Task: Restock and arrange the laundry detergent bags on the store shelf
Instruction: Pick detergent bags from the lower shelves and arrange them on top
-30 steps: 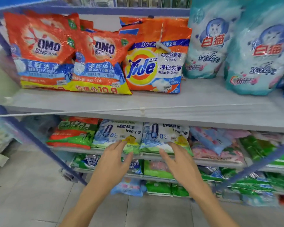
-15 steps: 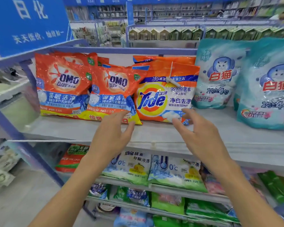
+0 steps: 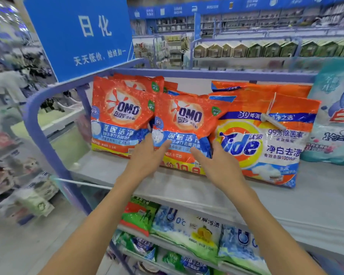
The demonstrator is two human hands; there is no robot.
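The front OMO bag [image 3: 187, 124] stood on the top shelf [image 3: 187, 187], its long axis upright but tipped a little to one side. It overlapped a second OMO bag [image 3: 115, 116] on its left and a Tide bag [image 3: 266, 139] on its right. It lay straight ahead of the hands and just above them, framed between the two, neither one clearly nearer.

The left hand [image 3: 147, 155] lay spread, straight fingers touching the bag's lower left corner. The right hand [image 3: 216, 165] was spread too, thumb across the lower front and fingers at the seam beside the Tide bag. Whether they reached behind the edge could not be told.

The bags were glossy, crinkled plastic pillows, probably slumping if lifted by one corner. The shelf was flat, matte grey.
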